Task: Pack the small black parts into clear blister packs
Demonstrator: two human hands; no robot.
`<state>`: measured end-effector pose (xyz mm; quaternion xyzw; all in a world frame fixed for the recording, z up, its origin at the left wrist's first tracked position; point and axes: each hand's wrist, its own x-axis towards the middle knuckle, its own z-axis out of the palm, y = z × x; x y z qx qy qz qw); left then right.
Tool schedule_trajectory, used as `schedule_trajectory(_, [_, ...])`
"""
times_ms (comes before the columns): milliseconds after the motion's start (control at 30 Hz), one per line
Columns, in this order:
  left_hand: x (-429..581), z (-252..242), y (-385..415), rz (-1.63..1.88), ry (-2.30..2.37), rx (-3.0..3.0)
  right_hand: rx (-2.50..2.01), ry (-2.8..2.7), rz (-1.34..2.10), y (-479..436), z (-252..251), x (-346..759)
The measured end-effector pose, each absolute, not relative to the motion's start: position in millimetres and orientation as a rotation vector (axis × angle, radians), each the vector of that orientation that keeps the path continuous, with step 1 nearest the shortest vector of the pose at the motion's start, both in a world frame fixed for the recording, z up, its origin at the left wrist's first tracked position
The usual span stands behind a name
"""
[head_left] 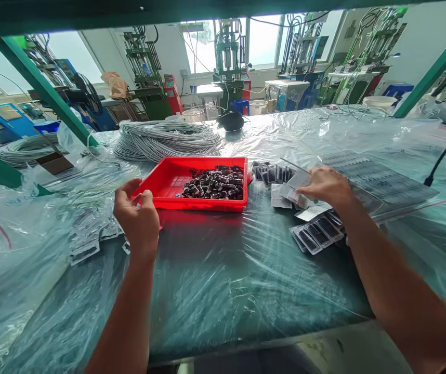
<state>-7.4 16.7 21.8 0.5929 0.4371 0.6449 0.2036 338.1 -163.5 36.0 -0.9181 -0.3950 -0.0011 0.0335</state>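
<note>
I find the red tray (168, 182) on the film-covered bench (207, 291), between both hands, presumably so either can reach it; its small dark parts (215, 185) lie heaped toward the right end. The left hand (137, 213) is beside the tray's near left corner, grip parted, nothing seen in it; whether it touches the rim I cannot tell. The right hand (329, 184) has its grip pinched on a pale packet (300, 180), apparently by the edge because the piece is flat. Dark-filled packs (318, 234) lie nearer, clear packs (88, 234) at left. The right fingertips are partly masked; the pale packet's contents are unreadable.
</note>
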Motion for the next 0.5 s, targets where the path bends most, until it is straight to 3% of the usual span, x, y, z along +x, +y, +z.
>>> schedule_trajectory(167, [3, 18, 3, 1.626, 1.033, 1.782, -2.491, -1.53, 0.199, -175, 53, 339])
schedule_trajectory(333, [16, 19, -25, 1.227, 0.82, 2.226, -1.793, -1.852, 0.782, -171, 51, 300])
schedule_trajectory(500, [26, 15, -42, 0.51, 0.439, 2.37, -1.662, -1.809, 0.526, -149, 34, 256])
